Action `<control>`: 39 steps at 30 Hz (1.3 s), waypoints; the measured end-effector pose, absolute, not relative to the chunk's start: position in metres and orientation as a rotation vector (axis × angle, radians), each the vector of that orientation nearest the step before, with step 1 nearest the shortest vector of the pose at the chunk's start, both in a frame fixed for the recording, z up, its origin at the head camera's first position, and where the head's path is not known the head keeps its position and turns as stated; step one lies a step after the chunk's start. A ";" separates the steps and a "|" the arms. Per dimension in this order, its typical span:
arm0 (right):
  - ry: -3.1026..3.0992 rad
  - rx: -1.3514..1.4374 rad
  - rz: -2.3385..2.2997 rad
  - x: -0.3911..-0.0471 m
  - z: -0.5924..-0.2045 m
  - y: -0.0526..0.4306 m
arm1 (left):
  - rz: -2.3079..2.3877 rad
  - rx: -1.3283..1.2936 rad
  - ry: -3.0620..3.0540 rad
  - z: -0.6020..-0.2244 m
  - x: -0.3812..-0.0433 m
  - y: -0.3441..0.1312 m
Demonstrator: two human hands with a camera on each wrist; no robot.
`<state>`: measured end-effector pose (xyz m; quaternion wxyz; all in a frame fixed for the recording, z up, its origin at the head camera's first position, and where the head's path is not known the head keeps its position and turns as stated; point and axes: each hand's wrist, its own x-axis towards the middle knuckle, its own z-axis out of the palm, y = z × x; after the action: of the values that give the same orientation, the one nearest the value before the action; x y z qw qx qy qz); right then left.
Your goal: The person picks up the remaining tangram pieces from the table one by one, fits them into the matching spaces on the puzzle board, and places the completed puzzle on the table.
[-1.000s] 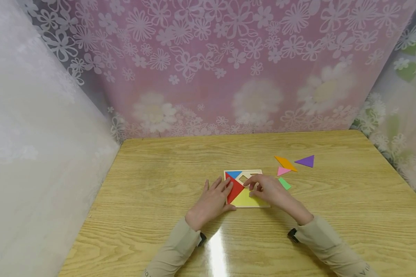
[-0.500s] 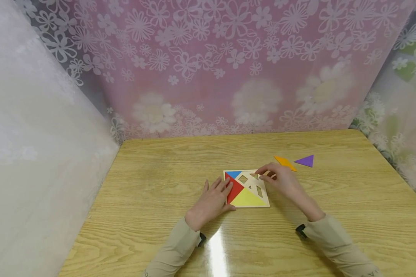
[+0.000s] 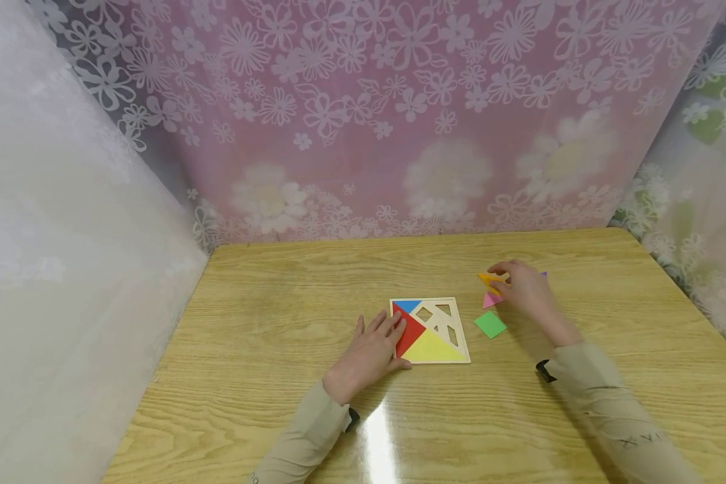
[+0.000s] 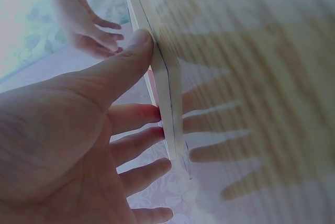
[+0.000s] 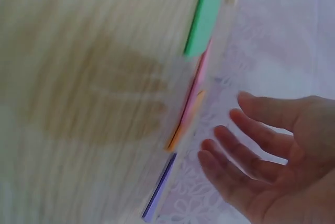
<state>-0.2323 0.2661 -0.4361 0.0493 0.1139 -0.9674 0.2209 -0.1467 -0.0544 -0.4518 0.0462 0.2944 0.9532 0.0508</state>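
My left hand (image 3: 368, 349) rests with spread fingers on the left side of a wooden tangram board (image 3: 444, 321). Its fingertips lie over the red triangle (image 3: 413, 328), and the thumb touches the board's edge in the left wrist view. A yellow triangle (image 3: 433, 348) and a blue triangle (image 3: 407, 306) also sit in the board. My right hand (image 3: 525, 290) hovers over the loose pieces, fingers loosely bent and holding nothing in the right wrist view. Closest to its fingertips is the orange parallelogram (image 3: 485, 276), partly covered by the hand in the head view.
Right of the board lie a green square (image 3: 491, 325) and a pink triangle (image 3: 489, 300). The purple triangle (image 5: 159, 190) lies beyond the orange piece, mostly hidden behind the right hand in the head view. Cut-outs show in the board's right half. Flowered curtains hang around the table.
My right hand has moved from over the board, right and back, to above the loose pieces. The green square now shows fully. My left hand has stayed in place.
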 end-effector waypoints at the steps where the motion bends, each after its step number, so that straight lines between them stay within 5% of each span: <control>1: -2.980 0.349 0.645 -0.235 -0.437 0.268 | 0.152 0.900 2.912 -0.452 -0.147 -0.054; 20: -3.172 0.326 0.549 -0.264 -0.447 0.279 | 0.199 0.889 2.913 -0.455 -0.148 -0.055; 39: -3.112 0.230 0.818 -0.256 -0.438 0.278 | 0.172 0.900 2.927 -0.457 -0.149 -0.055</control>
<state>-0.2559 0.2777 -0.4384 -0.0422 0.0712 -0.9638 0.2533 -0.1490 -0.0546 -0.4567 0.0372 0.2931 0.9537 0.0562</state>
